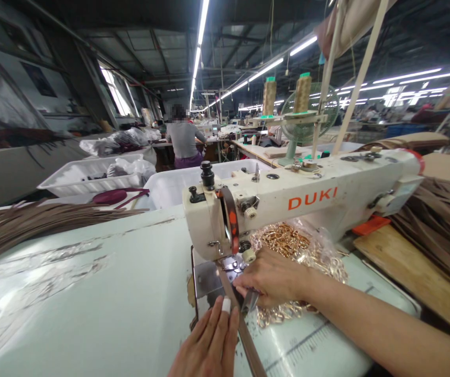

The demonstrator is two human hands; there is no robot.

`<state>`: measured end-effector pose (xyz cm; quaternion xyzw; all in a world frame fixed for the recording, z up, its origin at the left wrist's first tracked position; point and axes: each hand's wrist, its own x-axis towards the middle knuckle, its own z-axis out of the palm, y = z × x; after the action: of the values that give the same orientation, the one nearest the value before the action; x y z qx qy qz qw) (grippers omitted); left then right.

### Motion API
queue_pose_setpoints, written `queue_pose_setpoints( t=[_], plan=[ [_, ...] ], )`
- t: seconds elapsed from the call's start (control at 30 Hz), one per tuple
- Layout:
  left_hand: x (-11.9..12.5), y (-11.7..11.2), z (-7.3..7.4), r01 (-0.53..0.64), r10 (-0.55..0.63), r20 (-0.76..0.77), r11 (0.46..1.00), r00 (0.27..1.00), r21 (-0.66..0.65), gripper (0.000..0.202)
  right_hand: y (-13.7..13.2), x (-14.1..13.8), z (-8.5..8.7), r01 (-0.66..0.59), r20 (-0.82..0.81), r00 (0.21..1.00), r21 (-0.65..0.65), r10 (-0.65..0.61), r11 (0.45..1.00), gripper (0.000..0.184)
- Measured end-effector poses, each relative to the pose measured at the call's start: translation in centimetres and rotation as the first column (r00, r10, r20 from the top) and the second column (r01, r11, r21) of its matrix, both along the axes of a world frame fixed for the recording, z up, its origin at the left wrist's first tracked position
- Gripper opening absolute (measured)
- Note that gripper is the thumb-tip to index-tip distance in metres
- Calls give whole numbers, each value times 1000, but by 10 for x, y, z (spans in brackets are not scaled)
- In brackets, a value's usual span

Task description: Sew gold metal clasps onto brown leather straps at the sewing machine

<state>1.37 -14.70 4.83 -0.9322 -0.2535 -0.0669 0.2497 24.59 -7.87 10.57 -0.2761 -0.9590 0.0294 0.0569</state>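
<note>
A brown strap [244,335] runs lengthwise under the head of the white sewing machine [264,204]. My left hand [211,340] lies on the strap and the plate beside it, fingers stretched out flat, with a white wrap on one fingertip. Close to the needle area, my right hand [274,277] is closed around what look like grey metal thread snips [250,302], partly hidden by the fingers. Its fingertips are just right of the strap; whether they touch it I cannot tell. The presser foot [233,264] is partly hidden.
Behind my right hand lies a clear bag of gold-coloured metal clasps [283,240]. Brown strips are piled at left [32,225] and right [440,230]. White bins [162,183] stand beyond the table. Thread cones [302,94] rise behind the machine. Further off sits a person [185,139].
</note>
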Motion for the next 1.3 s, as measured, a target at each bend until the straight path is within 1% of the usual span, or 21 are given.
queue_pose_setpoints(
  t=[0.13,0.17,0.23,0.27,0.37,0.43,0.5,0.57,0.63,0.73,0.83,0.9,0.97,1.03,1.1,1.17,1.23,1.27,1.3],
  plan=[
    [1,4,8,28,-28,-9,1000,1000,1,57,0,0,2,-12,-3,1000,3,12,1000,7],
    [1,4,12,27,-27,-22,1000,999,-16,55,0,0,2,-14,0,1000,0,14,1000,7],
    [2,2,22,27,-31,-44,997,999,-78,46,0,0,2,-12,13,1000,-12,12,1000,8],
    [2,0,27,20,-25,-42,993,999,-117,46,0,0,3,-10,15,1000,-19,10,1000,9],
    [4,-9,43,-35,39,14,977,999,-212,69,0,0,3,-11,18,1000,-33,12,999,9],
    [6,-13,50,-79,95,55,969,994,-233,68,1,0,3,-13,21,1000,-30,14,999,9],
    [8,-14,54,-85,102,62,968,993,-236,63,1,1,3,-19,25,1000,-31,20,999,9],
    [9,-11,53,-71,85,55,972,995,-226,60,1,2,3,-28,24,999,-38,29,999,9],
    [9,-7,49,-38,57,78,975,995,-221,53,0,2,3,-29,25,999,-39,30,999,8],
    [8,1,38,48,0,213,974,977,-219,40,0,1,4,-27,29,999,-43,28,999,7],
    [5,7,26,114,-39,318,969,947,-219,39,0,1,5,-28,41,999,-50,30,998,7],
    [2,11,20,131,-50,315,961,948,-242,34,-1,0,6,-25,41,999,-47,27,999,7],
    [0,14,17,136,-47,299,949,953,-283,31,-1,0,5,-23,39,999,-46,24,999,8],
    [-3,17,19,139,-37,280,925,959,-353,31,-1,0,4,-26,33,999,-52,28,998,9],
    [-4,18,24,142,-18,276,888,961,-438,33,0,0,3,-27,22,999,-51,29,998,9],
    [-2,19,30,116,55,294,837,954,-534,33,0,1,1,6,2,1000,-17,-6,1000,10],
    [3,18,37,64,147,298,801,943,-596,32,0,1,0,82,-23,996,46,-81,996,22],
    [6,19,40,29,172,273,797,946,-603,33,0,1,0,125,-34,992,77,-123,989,29],
    [10,19,42,-3,176,238,810,955,-587,35,0,0,0,165,-42,986,101,-162,981,33]
  ],
)
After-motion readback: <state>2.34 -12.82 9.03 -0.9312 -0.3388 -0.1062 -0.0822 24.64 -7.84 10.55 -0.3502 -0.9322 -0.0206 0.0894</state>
